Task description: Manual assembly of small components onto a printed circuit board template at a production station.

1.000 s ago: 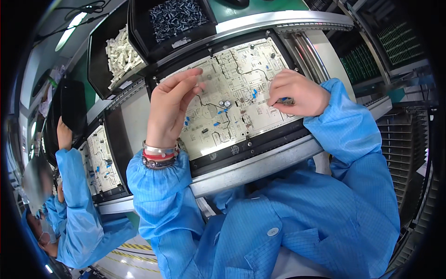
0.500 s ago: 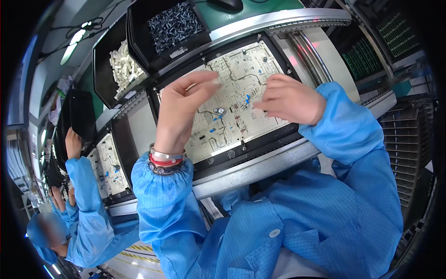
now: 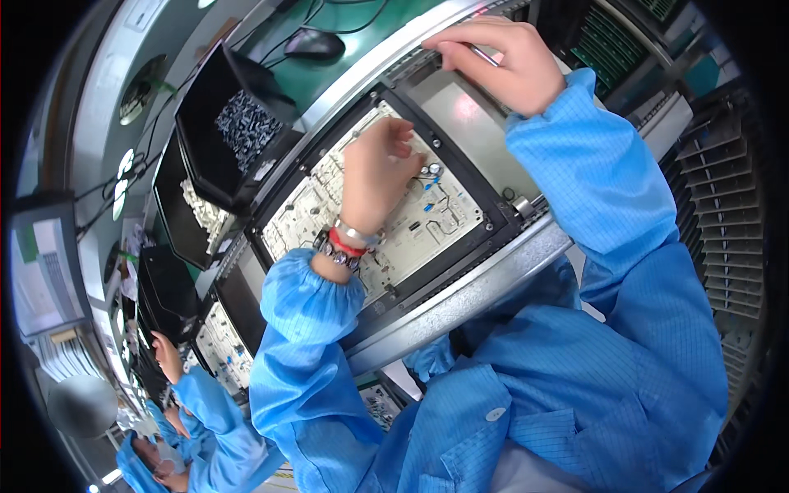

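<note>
Under the half-curled left hand (image 3: 378,168), the circuit board (image 3: 403,246) in its black carrier (image 3: 450,152) is judged stiff but fragile, best held by its edges; any grip there or in the curled right hand (image 3: 509,62) cannot be told.

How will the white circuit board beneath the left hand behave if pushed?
The circuit board is probably stiff, since it lies flat. The black frame bordering it likely limits sliding. Its round silver parts stand up from the surface, so they might bend if bumped.

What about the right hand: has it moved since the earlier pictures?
Yes, the right hand has moved forward, closer to the far metal rail.
</note>
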A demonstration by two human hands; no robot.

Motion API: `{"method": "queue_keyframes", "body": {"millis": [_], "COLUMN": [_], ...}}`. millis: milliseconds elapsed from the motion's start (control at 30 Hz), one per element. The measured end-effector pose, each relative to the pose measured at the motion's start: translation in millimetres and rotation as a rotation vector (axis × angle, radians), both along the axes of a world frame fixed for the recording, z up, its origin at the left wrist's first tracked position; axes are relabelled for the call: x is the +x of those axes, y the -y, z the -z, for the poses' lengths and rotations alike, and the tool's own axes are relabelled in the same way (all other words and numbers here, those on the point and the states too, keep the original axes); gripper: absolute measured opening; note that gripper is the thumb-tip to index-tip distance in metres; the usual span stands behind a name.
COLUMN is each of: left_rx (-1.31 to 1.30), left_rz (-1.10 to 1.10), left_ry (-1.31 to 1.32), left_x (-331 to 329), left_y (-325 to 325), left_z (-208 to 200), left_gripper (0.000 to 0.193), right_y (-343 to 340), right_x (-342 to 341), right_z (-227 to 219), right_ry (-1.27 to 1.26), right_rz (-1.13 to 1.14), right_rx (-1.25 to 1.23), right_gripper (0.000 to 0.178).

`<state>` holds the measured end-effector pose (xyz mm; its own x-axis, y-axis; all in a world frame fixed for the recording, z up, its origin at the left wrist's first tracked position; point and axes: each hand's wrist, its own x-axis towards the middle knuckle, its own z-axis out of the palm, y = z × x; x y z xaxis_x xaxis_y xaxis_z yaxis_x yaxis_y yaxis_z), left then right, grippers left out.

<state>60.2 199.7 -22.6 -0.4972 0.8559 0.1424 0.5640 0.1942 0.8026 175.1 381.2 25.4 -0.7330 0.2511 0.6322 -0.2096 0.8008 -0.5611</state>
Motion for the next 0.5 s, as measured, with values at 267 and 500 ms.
{"method": "queue_keyframes", "body": {"millis": [267, 500], "left_rx": [-0.038, -0.127], "left_rz": [0.034, 0.094], "left_ry": [-0.082, -0.208], "left_x": [-3.3, -2.5], "left_y": [2.7, -4.4], "left_z": [-4.1, -10.2], "left_gripper": [0.033, 0.031], "right_y": [-7.2, 8.3], "right_x": [-5.2, 15.0], "right_z": [8.3, -13.3], "right_ry": [-0.532, -0.168], "right_rz": [-0.061, -0.034], "right_rx": [0.277, -0.053], "right_gripper": [0.014, 0.014]}}
